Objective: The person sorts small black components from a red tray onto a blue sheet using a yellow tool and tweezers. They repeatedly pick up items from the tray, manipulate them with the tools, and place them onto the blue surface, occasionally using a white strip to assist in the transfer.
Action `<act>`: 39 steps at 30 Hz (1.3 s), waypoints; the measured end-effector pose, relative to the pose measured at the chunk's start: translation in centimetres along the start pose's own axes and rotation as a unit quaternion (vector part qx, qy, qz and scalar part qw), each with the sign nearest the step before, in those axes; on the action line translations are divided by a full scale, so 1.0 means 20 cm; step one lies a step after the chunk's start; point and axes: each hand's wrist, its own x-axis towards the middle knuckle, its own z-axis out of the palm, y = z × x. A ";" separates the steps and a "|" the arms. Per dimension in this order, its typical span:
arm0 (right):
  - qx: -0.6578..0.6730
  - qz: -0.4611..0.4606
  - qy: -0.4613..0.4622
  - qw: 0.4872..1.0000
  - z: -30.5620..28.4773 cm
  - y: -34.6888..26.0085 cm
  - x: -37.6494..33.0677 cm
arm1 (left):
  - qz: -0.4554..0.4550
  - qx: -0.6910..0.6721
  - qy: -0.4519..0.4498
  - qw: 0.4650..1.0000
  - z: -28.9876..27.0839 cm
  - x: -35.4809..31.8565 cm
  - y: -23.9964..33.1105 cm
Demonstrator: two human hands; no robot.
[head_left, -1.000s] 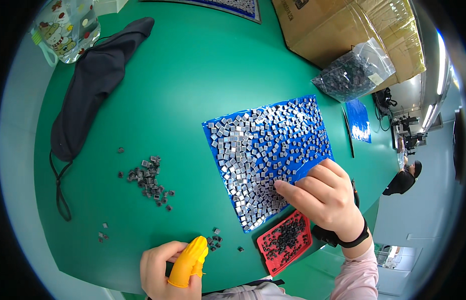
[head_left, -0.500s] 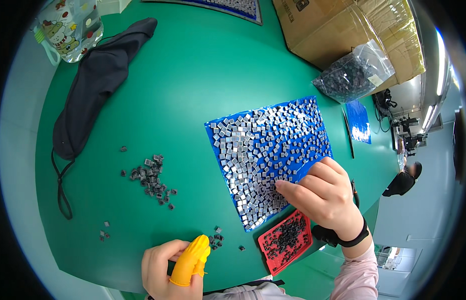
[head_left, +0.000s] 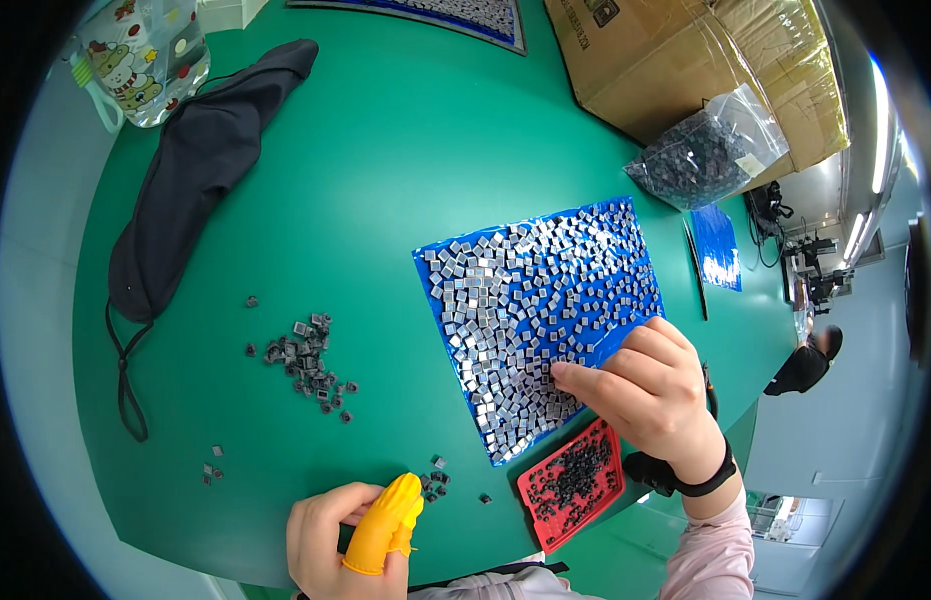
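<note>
My right hand (head_left: 650, 390) reaches over a blue sheet (head_left: 607, 345) covered with small square silvery-grey pieces (head_left: 475, 325). Its fingers are curled, with the tips pinched down among the pieces near the sheet's lower edge; whatever they grip is too small or hidden to make out. At the front edge of the table, my left hand (head_left: 320, 535) is closed, its thumb and finger pressed together in yellow finger cots (head_left: 385, 520). What lies between those tips cannot be seen. A few small dark square pieces (head_left: 437, 482) lie just beside them.
Below the sheet sits a red tray (head_left: 538, 525) of tiny black parts. A pile of dark square pieces (head_left: 303, 360) lies left of centre. Around the table are a black fabric pouch (head_left: 190, 180), a cardboard box (head_left: 645, 60), a bag of dark parts (head_left: 700, 155) and tweezers (head_left: 696, 270).
The view has shifted very slightly, moving the table items a few pixels. Both hands keep nearly the same place and pose.
</note>
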 end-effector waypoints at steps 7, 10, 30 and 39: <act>0.011 0.007 -0.013 1.000 -0.01 0.00 -0.01 | 0.002 -0.002 0.002 1.000 0.00 0.00 0.00; 0.016 0.009 -0.015 1.000 -0.01 -0.01 -0.01 | 0.003 0.002 0.004 1.000 0.00 0.00 0.00; 0.027 0.026 0.003 0.999 -0.01 -0.02 -0.02 | 0.002 0.012 0.007 1.000 0.01 0.00 0.01; 0.019 0.043 -0.005 0.999 -0.02 -0.03 -0.03 | 0.007 0.010 0.007 1.000 0.01 0.00 0.00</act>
